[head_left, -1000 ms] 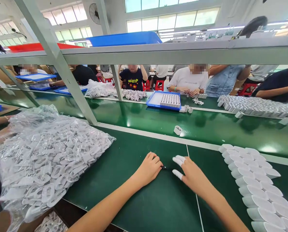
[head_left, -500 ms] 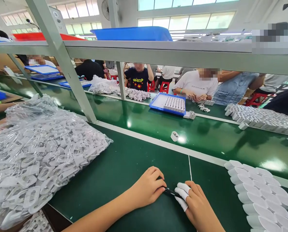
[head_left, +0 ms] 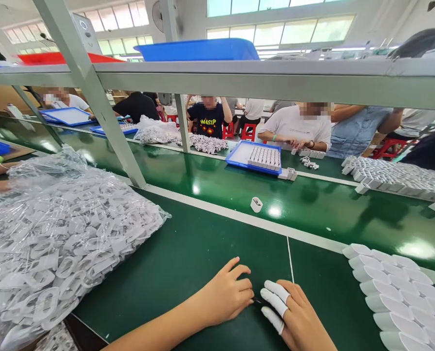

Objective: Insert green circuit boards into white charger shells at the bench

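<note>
My left hand [head_left: 229, 292] is low in the middle of the view, its thumb and lower fingers closed at one end of a thin black pen-like tool [head_left: 258, 302]. Its upper two fingers stretch free above. On the other side, my right hand [head_left: 293, 312] wears white finger cots on its thumb and two fingers. These close around the tool's other end. Most of the tool is hidden between the hands, so its exact kind does not show. Both hands are just over the green work surface [head_left: 188, 258].
To the left lies a large clear bag of white plastic rings [head_left: 74, 234]. White oval housings [head_left: 403, 292] stand in rows at right. A single white housing [head_left: 256, 204] lies on the green conveyor belt [head_left: 202, 190]. A grey shelf post [head_left: 104, 107] rises ahead; co-workers sit beyond.
The black tool shows less between my hands, which have come slightly lower. My left hand's upper fingers have lifted and spread. The lone housing on the belt has shifted left.
</note>
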A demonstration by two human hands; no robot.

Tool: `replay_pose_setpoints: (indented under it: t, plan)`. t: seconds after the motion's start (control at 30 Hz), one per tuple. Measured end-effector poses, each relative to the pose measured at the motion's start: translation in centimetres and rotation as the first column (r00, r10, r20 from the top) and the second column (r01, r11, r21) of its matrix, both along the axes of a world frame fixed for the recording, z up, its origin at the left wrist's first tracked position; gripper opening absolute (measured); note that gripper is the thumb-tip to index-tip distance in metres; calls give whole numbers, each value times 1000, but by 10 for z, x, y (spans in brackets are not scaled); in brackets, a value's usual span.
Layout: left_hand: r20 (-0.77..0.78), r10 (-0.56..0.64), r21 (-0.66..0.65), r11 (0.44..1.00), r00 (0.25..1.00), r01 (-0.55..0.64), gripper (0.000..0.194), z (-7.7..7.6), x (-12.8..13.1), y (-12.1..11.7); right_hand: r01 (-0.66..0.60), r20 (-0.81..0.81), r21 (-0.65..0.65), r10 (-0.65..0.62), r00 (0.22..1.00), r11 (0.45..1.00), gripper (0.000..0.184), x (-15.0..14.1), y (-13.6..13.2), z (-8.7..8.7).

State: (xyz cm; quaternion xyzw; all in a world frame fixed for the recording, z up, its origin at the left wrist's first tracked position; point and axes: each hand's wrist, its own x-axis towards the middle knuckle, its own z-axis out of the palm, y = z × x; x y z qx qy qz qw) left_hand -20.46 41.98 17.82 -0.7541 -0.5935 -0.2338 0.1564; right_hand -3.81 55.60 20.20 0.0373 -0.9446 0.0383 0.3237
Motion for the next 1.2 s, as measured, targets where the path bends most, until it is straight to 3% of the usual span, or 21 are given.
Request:
replay_pose_setpoints:
  t: [0.2,0.4,0.67,0.83,1.2]
  plan:
    - [10,-5,6,1000,1000,5,11,-2,7,3,-5,22,-8,5,1000,1000,26,1,-3,-21]
    - [82,56,-9,998,995,-55,30,1,7,2,0,50,-9,1,999,1000,24,5,1,-19]
    - [46,14,0,1000,999,-14,18,-1,5,1,-17,26,-26,17,1000,1000,18,4,-4,-27]
    - [8,18,20,1000,1000,-18,18,0,5,2,-102,-53,-50,99,994,994,29,0,-3,-21]
    - [26,35,21,999,999,-35,14,-5,3,2,-61,-45,-45,59,997,997,26,-6,-7,-6]
